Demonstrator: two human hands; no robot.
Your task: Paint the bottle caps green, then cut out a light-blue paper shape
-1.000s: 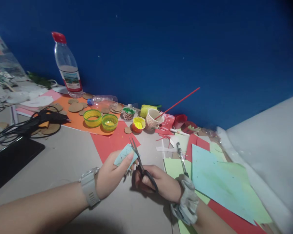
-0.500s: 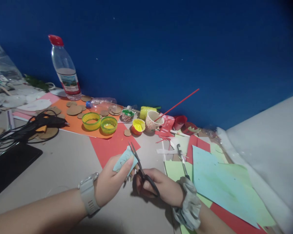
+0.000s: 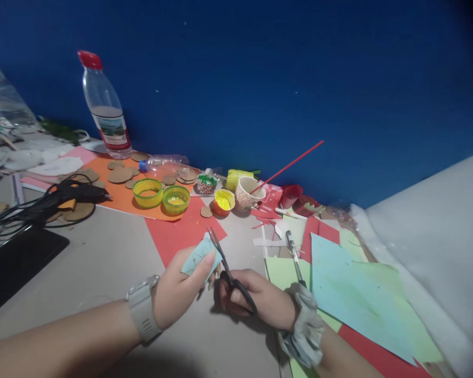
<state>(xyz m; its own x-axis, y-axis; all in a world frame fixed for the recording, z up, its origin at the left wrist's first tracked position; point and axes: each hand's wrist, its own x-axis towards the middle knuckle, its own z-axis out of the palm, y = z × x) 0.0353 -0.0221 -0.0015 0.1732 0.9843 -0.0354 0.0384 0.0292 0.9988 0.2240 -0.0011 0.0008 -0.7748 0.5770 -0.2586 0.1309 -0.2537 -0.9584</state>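
Observation:
A small piece of light-blue paper (image 3: 197, 258) with dark zigzag pencil lines is pinched under the thumb of my left hand (image 3: 183, 289). My right hand (image 3: 256, 294) grips black-handled scissors (image 3: 227, 270), fingers in the loops. The scissor blades point up and away, lying along the right edge of the blue paper, slightly apart at the tips. Just beyond the hands lies a sheet of red paper (image 3: 173, 231). Part of the right hand's fingers is hidden behind the handles.
Behind stand two yellow-green rings (image 3: 147, 194), an orange cup with yellow paint (image 3: 223, 202) and a patterned cup (image 3: 246, 195) holding a red stick. A water bottle (image 3: 109, 118) rises at left, near black cables (image 3: 63, 197) and a phone (image 3: 23, 265). Rightward lie pens (image 3: 295, 256) and a large blue sheet (image 3: 350, 294).
Almost nothing differs. The view has shifted very slightly, and both hands keep their hold on the paper and the scissors at nearly the same spot.

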